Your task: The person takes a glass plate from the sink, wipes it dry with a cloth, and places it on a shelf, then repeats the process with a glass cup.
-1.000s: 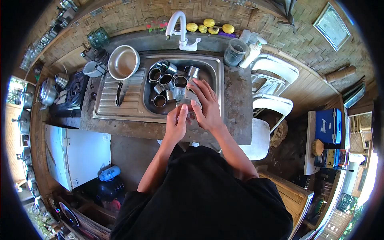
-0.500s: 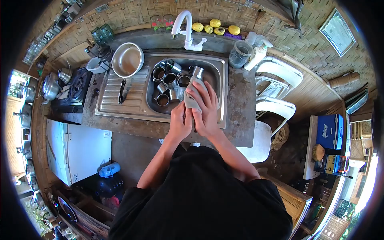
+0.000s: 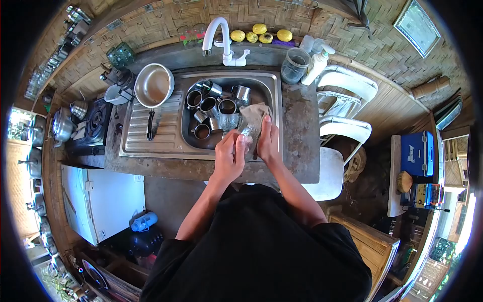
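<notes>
My left hand (image 3: pixel 229 157) is closed at the front of the sink, its fingers around a clear, shiny piece that looks like a drinking glass (image 3: pixel 247 132). To its right, my right hand (image 3: pixel 268 142) grips a grey-beige cloth (image 3: pixel 256 111), thumb up, with the cloth lying against the glass. Both hands are above the right part of the steel sink (image 3: pixel 276 100). Just beyond them in the basin are several metal mugs (image 3: pixel 208 104), some upright and some tipped over. Another clear glass (image 3: pixel 229 121) lies among these mugs, partly hidden by the hands.
A saucepan (image 3: pixel 154 84) rests at the drainboard's upper left. Behind the basin rises a white faucet (image 3: pixel 218 31). Yellow fruits (image 3: pixel 259 28) line the ledge. A clear jar (image 3: pixel 295 65) and a pump bottle (image 3: pixel 318 66) stand at the right; white chairs (image 3: pixel 347 83) are beside the counter.
My right hand has come down and turned sideways with the cloth, which no longer drapes over both hands. The glass now shows between them. The whole view has shifted slightly.
</notes>
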A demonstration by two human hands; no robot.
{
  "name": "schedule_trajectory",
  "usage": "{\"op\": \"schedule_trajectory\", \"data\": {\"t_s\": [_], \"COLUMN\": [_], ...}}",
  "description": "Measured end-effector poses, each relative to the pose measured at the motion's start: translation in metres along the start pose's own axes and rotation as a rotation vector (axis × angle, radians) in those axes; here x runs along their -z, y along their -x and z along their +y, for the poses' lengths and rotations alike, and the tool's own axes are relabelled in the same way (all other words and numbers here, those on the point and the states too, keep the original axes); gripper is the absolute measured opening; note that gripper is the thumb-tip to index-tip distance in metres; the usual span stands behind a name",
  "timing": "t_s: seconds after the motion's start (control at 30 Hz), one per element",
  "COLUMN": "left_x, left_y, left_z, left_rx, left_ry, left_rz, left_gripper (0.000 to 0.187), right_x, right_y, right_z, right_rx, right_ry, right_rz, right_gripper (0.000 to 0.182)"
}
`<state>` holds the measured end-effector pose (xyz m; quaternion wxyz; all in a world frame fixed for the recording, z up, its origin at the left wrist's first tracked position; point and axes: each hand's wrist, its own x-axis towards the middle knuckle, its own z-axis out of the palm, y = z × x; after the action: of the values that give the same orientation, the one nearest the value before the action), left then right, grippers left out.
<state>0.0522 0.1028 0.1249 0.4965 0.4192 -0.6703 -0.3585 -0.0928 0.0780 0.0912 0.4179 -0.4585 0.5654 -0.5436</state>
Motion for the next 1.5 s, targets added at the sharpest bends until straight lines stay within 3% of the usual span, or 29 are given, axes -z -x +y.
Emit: {"op": "schedule_trajectory", "data": {"t_s": [0.07, 0.17, 0.3, 0.4, 0.57, 0.63, 0.77, 0.83, 0.93, 0.97, 1.03, 1.07, 1.17, 1.2, 1.3, 1.33, 1.43, 1.47, 1.5], "left_x": [-0.002, -0.012, -0.022, -0.014, 0.01, 0.009, 0.006, 0.007, 0.004, 0.001, -0.007, -0.01, -0.005, -0.012, -0.023, -0.017, 0.009, 0.009, 0.009], "left_y": [0.0, -0.003, 0.005, 0.002, -0.039, -0.046, -0.052, -0.054, -0.056, -0.055, -0.049, -0.051, -0.053, -0.049, -0.042, -0.04, -0.05, -0.057, -0.062], "left_z": [-0.005, -0.004, -0.023, -0.024, 0.001, 0.012, 0.01, 0.017, 0.023, 0.027, 0.036, 0.04, 0.029, 0.025, 0.011, 0.008, 0.007, 0.013, 0.013], "left_rx": [-0.017, -0.177, -0.152, 0.016, 0.452, 0.309, -0.055, -0.185, -0.212, -0.131, 0.038, 0.039, 0.019, 0.057, -0.025, -0.003, 0.269, 0.369, 0.359], "left_ry": [0.007, -0.102, -0.089, 0.112, 0.335, 0.148, -0.026, -0.067, -0.037, 0.036, 0.185, 0.264, 0.276, 0.3, 0.411, 0.444, 0.37, 0.346, 0.317], "left_rz": [0.011, 0.11, 0.074, -0.078, -0.268, -0.29, -0.2, -0.178, -0.092, -0.023, 0.107, 0.221, 0.201, 0.276, 0.238, 0.142, -0.289, -0.347, -0.36], "left_gripper": [0.022, 0.026, 0.027, 0.028, 0.028, 0.032, 0.031, 0.029, 0.031, 0.033, 0.035, 0.04, 0.039, 0.04, 0.042, 0.046, 0.043, 0.04, 0.039], "right_x": [-0.005, -0.023, -0.003, 0.01, 0.019, 0.017, 0.012, 0.012, 0.01, 0.009, 0.006, 0.006, -0.003, -0.001, 0.014, 0.02, 0.036, 0.041, 0.04], "right_y": [0.005, 0.007, -0.014, -0.031, -0.025, -0.015, -0.015, -0.014, -0.019, -0.022, -0.026, -0.028, -0.028, -0.032, -0.042, -0.049, -0.049, -0.044, -0.044], "right_z": [0.012, 0.001, 0.018, 0.003, -0.024, -0.046, -0.049, -0.053, -0.063, -0.066, -0.047, -0.037, -0.027, -0.023, -0.036, -0.028, -0.045, -0.063, -0.063], "right_rx": [0.046, -0.105, -0.161, -0.03, 0.394, 0.45, 0.498, 0.455, 0.445, 0.453, 0.191, 0.059, 0.014, -0.019, -0.041, 0.005, 0.218, 0.274, 0.271], "right_ry": [-0.055, -0.259, -0.224, -0.24, 0.204, 0.332, 0.235, 0.14, 0.06, 0.041, -0.082, -0.143, -0.338, -0.358, -0.317, -0.275, 0.005, 0.192, 0.174], "right_rz": [0.091, 0.297, 0.247, 0.251, 0.141, 0.087, 0.193, 0.252, 0.305, 0.321, 0.37, 0.392, 0.415, 0.403, 0.259, 0.223, 0.026, -0.006, 0.0], "right_gripper": [0.06, 0.062, 0.06, 0.052, 0.03, 0.026, 0.027, 0.027, 0.034, 0.037, 0.044, 0.047, 0.054, 0.053, 0.052, 0.046, 0.037, 0.031, 0.031]}}
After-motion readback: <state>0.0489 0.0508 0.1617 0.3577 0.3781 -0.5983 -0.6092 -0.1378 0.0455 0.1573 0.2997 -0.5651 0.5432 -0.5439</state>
